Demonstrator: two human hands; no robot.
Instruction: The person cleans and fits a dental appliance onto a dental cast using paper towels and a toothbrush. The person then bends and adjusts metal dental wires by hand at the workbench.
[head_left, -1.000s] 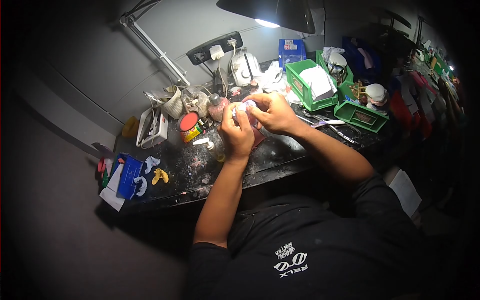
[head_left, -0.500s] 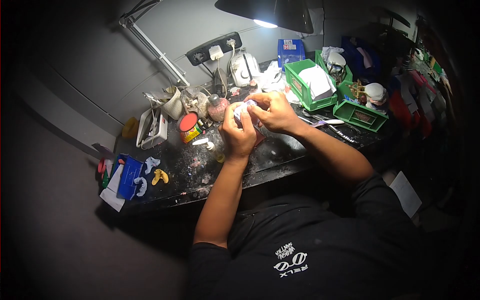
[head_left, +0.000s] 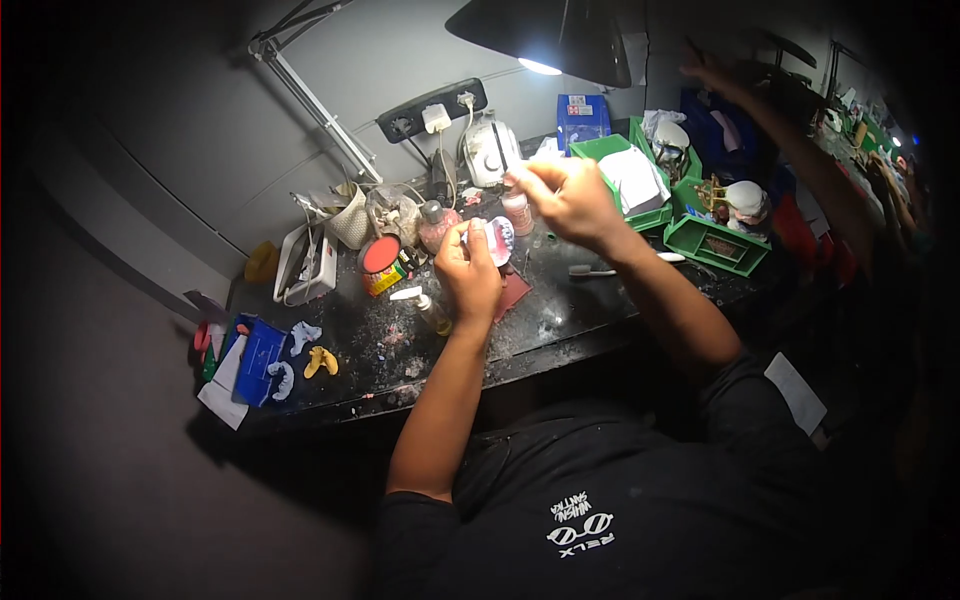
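Below the lamp [head_left: 555, 35], my left hand [head_left: 468, 272] pinches a dental model [head_left: 500, 243]; my right hand [head_left: 580, 200] curls, its hold unclear to me

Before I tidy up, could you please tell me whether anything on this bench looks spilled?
Yes: pale and pinkish crumbs litter the black bench top beside the pump bottle, looking like spilled residue.

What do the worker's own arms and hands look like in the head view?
The left hand and right hand are bare, with no gloves, watch or bracelet showing. The left sleeve and right sleeve are black and short, leaving the forearms uncovered. They belong to a black shirt with a white glasses graphic and lettering.
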